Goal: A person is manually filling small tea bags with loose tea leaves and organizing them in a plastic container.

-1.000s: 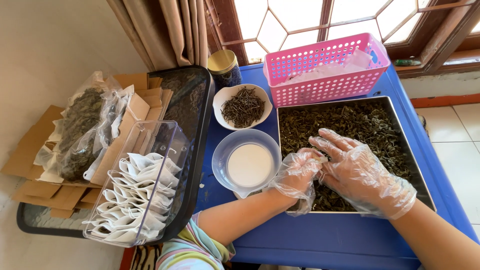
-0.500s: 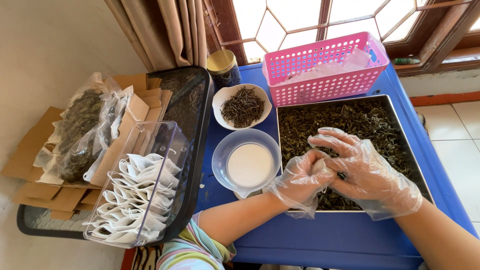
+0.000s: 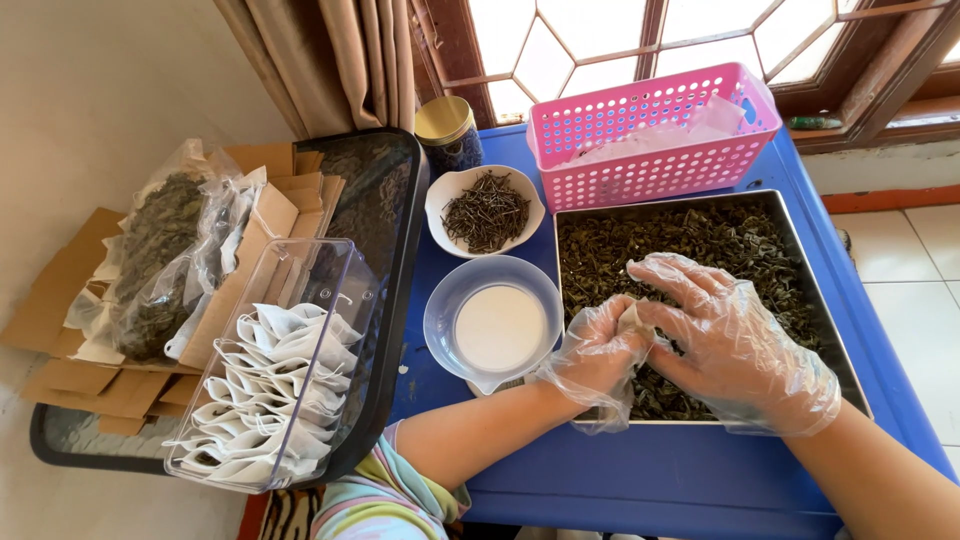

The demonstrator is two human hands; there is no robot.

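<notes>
Fingers of your gloved left hand (image 3: 598, 352) pinched a small white pouch (image 3: 632, 318) just above the near-left part of the metal tray (image 3: 700, 204) of dried leaves; your right hand (image 3: 738, 338), fingers half spread, met it over that tray; steadier filling came, I judged, from keeping its mouth open there.

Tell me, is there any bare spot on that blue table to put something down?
Bare blue table runs along the near edge, below the metal tray of dried leaves. The far right corner beside the pink basket is also free. The left is crowded: white bowl, clear cup and dark jar sit close. The left hand and right hand occupy the tray.
</notes>
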